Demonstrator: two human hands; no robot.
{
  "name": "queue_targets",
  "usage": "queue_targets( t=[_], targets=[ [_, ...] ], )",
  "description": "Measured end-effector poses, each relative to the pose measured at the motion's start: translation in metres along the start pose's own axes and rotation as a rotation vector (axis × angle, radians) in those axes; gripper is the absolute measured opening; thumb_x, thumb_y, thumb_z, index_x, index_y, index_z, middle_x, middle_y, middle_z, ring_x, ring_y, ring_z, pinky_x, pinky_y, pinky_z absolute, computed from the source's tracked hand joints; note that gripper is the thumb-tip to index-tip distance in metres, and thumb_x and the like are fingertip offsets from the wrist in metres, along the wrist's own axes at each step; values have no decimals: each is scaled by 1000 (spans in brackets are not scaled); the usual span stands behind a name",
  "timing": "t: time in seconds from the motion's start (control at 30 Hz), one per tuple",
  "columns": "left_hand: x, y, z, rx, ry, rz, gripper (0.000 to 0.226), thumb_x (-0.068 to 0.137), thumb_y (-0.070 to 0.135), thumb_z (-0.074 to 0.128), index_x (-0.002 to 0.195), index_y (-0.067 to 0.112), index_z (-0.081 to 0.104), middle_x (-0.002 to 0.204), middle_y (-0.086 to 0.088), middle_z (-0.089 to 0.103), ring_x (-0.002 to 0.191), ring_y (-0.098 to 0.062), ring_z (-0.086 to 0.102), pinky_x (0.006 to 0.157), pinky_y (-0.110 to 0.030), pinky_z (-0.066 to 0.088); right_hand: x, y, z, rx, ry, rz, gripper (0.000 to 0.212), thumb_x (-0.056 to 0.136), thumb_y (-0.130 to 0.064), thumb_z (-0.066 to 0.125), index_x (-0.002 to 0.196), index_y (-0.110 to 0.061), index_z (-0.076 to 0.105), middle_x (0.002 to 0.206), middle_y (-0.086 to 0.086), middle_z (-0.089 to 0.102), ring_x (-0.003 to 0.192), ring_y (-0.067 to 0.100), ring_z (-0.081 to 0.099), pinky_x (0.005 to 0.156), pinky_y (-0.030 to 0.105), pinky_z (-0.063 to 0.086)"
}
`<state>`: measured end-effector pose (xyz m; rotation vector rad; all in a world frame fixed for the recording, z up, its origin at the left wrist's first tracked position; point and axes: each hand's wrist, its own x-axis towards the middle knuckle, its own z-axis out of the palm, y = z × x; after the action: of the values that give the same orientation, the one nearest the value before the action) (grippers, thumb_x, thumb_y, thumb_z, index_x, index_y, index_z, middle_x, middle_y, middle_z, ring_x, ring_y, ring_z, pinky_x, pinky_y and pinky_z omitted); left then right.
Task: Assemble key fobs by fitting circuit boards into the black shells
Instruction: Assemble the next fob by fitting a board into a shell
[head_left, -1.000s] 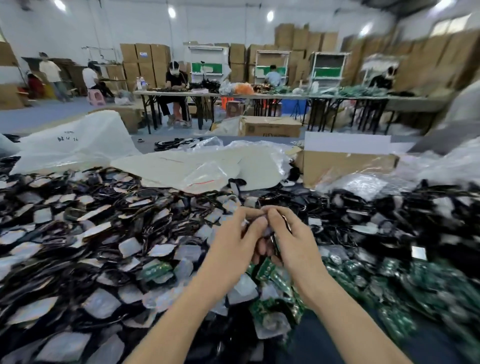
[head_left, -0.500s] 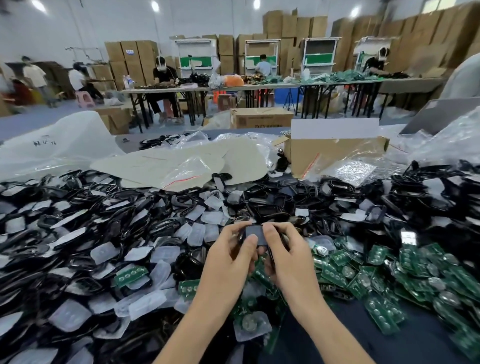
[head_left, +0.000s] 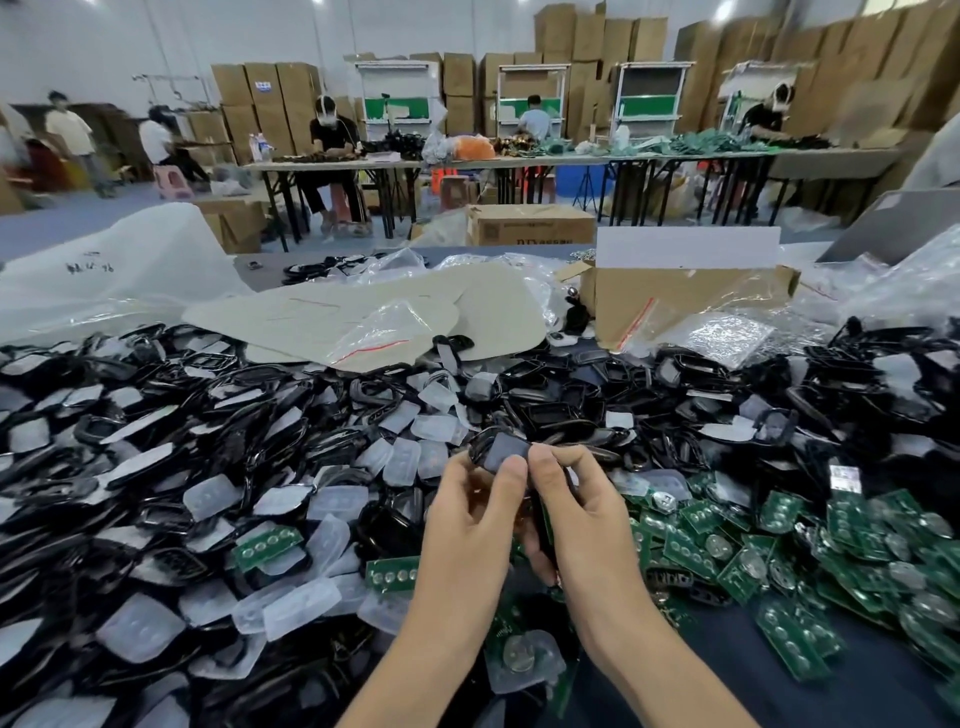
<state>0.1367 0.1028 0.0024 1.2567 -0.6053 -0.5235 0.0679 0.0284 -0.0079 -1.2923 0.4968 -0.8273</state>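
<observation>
Both hands: left hand (head_left: 470, 512), right hand (head_left: 582, 506) pinch black shell (head_left: 500, 451) edges.

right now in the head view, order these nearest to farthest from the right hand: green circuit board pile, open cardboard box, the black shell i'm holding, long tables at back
1. black shell: pinched by the right hand
2. green circuit board pile: just to its right
3. open cardboard box: farther back, rightward
4. long tables: across the room
</observation>
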Motion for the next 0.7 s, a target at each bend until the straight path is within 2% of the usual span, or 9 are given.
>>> queue_targets(
  t=[0.1,0.23,0.3,0.37,0.43,0.5,0.57,0.63,0.7],
  targets=[
    [-2,0,3,36,-11,5,22,100,28,56,91,7,57,51,-6,53,40,-17,52,37,-21,43,0,0,0,-17,-53,7,33,85,-58,61,89,-25,61,68,10,59,45,13,49,36,21,33],
    [-1,0,-1,38,37,15,24,101,31,53,79,24,59,52,-6,52,41,-22,52,37,-28,45,0,-1,-1,7,-123,97,34,91,-66,52,103,-39,69,79,0,69,52,11,55,41,22,41],
    [1,0,-4,79,83,52,27,102,34,52,77,26,60,56,-5,59,45,-24,57,42,-34,49,2,1,-4,91,-170,149,17,97,-46,57,108,-41,70,79,0,70,57,12,58,43,24,42],
    [5,-2,-8,140,149,99,24,102,36,52,85,21,59,67,-2,70,57,-22,67,53,-31,53,5,0,-6,199,-207,185,32,83,-22,57,113,-29,67,82,4,73,61,15,59,45,25,42],
    [11,-3,-14,161,216,132,22,102,34,52,90,17,57,79,-2,74,72,-21,71,67,-39,57,7,-1,-7,228,-231,175,36,80,-13,53,114,-16,60,93,9,77,66,15,62,49,24,44],
    [16,-3,-22,181,263,166,16,103,33,51,93,20,54,78,3,69,71,-18,67,69,-44,53,9,-2,-11,197,-246,168,26,88,-8,53,114,-11,58,103,11,77,73,17,64,54,23,47],
    [17,-1,-28,192,265,208,6,104,33,48,101,33,53,69,8,59,63,-11,57,62,-34,49,10,-2,-16,132,-245,179,23,95,-6,54,116,-13,60,96,7,77,74,16,61,59,22,50],
    [16,1,-28,217,228,217,26,106,33,43,101,56,52,64,11,52,60,-9,52,55,-25,46,11,-1,-20,66,-254,172,27,96,-9,59,120,-20,63,84,6,75,68,13,57,62,20,50],
    [15,1,-29,270,198,240,22,106,34,41,110,52,53,64,10,49,58,-11,49,52,-24,45,11,-4,-20,50,-260,148,30,95,-9,66,117,-30,68,76,5,71,66,14,55,57,19,48]
  ],
)
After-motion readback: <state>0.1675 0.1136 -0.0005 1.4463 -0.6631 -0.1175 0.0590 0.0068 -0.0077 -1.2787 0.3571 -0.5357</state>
